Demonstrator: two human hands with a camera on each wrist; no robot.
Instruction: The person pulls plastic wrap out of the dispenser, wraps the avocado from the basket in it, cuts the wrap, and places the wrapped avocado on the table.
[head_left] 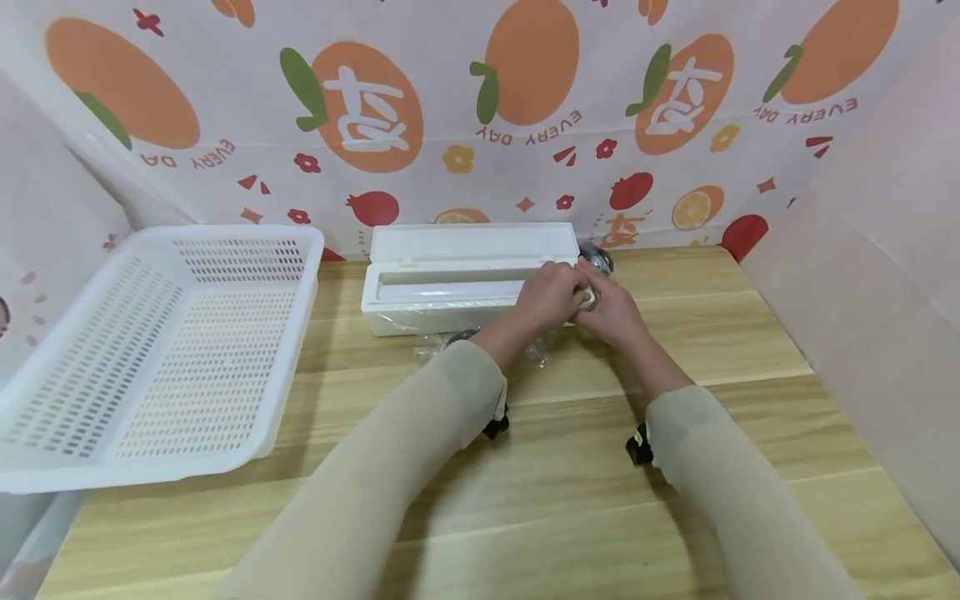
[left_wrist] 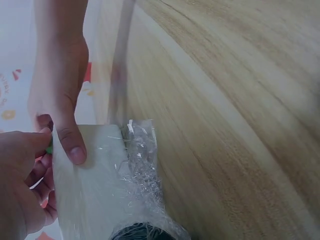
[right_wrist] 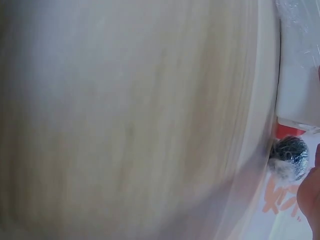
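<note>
A long white cling film box [head_left: 442,320] lies on the table, its lid [head_left: 472,243] raised at the back and a pale roll [head_left: 450,292] inside. Both hands meet at its right end. My right hand [head_left: 609,310] grips that end, the thumb pressed flat on the front wall in the left wrist view. My left hand [head_left: 551,293] has curled fingers over the box's edge; in the left wrist view its thumb and forefinger pinch at a small green piece [left_wrist: 49,149], mostly hidden. Clear film [left_wrist: 142,145] clings crumpled along the box.
A dark round film-wrapped thing [right_wrist: 290,156] sits behind the box's right end. Another dark wrapped thing [left_wrist: 142,232] lies in front of the box, partly under the left wrist. A white perforated basket [head_left: 292,367] stands at the left. A fruit-print cloth [head_left: 450,108] hangs behind the table.
</note>
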